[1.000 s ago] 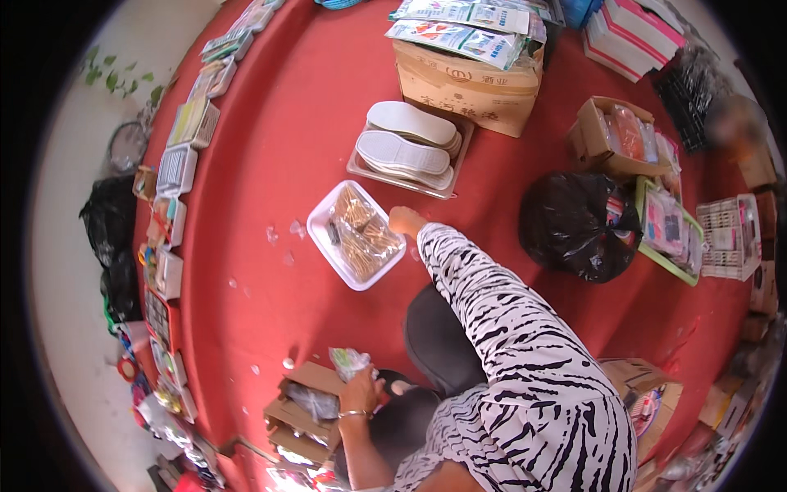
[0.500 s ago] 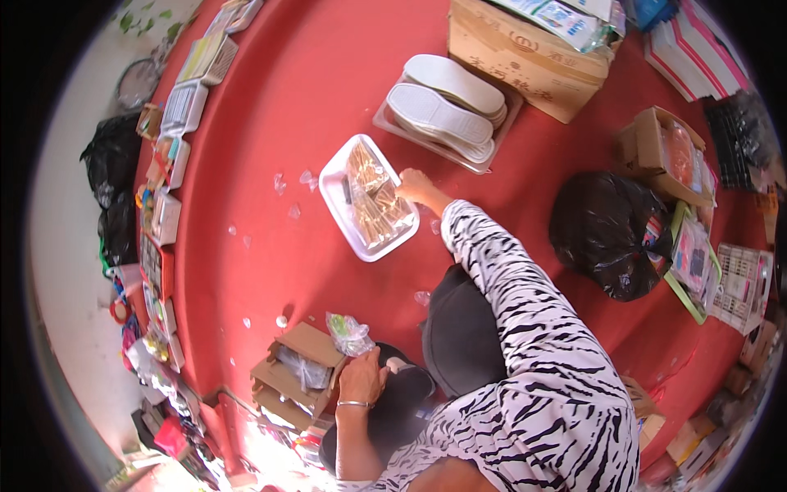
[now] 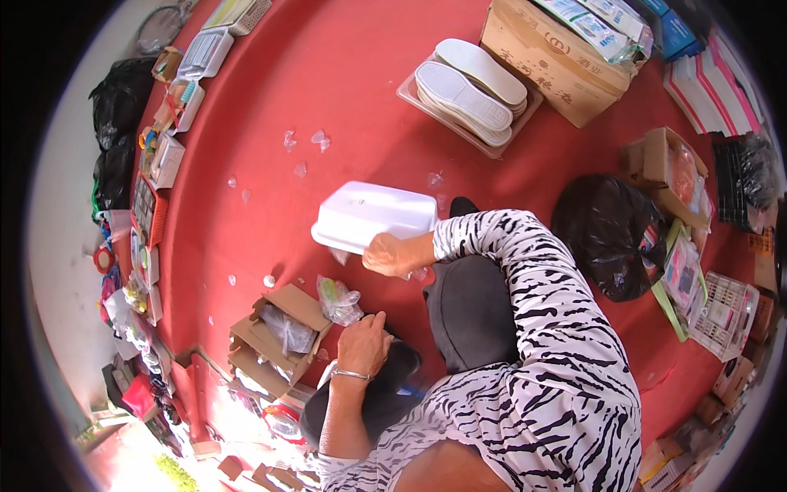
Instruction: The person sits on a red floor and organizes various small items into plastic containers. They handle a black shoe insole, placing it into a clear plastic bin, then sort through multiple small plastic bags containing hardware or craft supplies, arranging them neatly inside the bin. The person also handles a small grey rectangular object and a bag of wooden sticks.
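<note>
Red floor (image 3: 328, 74), scattered plastic scraps (image 3: 320, 140), shallow tray (image 3: 422, 107), cardboard carton (image 3: 557, 66), black bag (image 3: 602, 230)

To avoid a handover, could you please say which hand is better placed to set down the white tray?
Probably the right hand: its grip is on the white tray; the left hand is apart, near the cardboard box.

White tray (image 3: 377, 211) tipped, underside now showing — R hand (image 3: 393, 256) drawn nearer vs 1s ago.

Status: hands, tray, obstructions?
Right hand grips white tray. Tray tipped, underside showing. Left hand beside clear bag. Plastic scraps on floor nearby.
</note>
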Demonstrator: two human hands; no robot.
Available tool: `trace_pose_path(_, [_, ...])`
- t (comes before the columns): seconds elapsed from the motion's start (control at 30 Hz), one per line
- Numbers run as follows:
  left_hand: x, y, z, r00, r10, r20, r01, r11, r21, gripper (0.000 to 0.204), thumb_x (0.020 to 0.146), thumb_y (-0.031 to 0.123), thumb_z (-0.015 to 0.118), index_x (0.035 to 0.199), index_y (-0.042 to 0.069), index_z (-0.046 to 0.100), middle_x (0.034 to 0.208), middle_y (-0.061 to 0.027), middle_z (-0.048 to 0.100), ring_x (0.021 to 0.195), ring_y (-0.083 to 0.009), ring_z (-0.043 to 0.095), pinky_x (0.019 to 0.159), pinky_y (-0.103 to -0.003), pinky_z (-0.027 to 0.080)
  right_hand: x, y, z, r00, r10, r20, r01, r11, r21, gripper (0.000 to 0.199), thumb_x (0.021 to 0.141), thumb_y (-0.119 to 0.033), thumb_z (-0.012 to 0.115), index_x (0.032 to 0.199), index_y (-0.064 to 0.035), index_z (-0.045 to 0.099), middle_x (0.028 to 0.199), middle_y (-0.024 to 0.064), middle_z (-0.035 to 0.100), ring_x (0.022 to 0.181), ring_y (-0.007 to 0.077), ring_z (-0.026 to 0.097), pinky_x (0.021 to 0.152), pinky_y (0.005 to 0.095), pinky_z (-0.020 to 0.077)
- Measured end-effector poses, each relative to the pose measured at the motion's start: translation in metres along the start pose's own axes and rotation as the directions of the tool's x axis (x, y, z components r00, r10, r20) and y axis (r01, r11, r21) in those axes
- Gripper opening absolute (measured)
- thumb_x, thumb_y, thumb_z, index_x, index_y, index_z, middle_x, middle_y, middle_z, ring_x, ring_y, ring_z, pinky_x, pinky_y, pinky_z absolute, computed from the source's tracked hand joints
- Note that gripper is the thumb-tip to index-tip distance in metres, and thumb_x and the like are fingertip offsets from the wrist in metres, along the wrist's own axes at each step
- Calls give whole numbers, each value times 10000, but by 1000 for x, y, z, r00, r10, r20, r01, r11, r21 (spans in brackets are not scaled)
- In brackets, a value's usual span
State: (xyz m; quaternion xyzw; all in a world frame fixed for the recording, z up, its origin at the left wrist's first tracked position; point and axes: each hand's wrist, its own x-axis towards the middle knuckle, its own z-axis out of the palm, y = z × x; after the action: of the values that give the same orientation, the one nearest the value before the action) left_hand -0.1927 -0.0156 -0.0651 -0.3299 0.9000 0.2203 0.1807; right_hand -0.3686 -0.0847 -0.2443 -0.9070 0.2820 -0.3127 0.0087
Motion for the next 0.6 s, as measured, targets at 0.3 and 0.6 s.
trace_pose_path(0.3, [-12,-7,6,998,-59,-15,60,998,24,317,749,256,664,969,69,533,849,-92,589,813,-259,598,688,-376,462,39,17,1,720,580,381,-561,809,-172,136,739,-159,542,721,-40,605,628,111,620,636,284,645,482,435,481])
trace_pose_path(0.6, [-24,-11,15,993,-115,14,114,990,84,302,779,301,639,949,63,561,856,-112,600,808,-268,608,688,-385,489,37,108,-124,604,795,51,-743,585,-324,171,741,-168,519,804,-38,610,768,196,632,713,365,627,641,465,491])
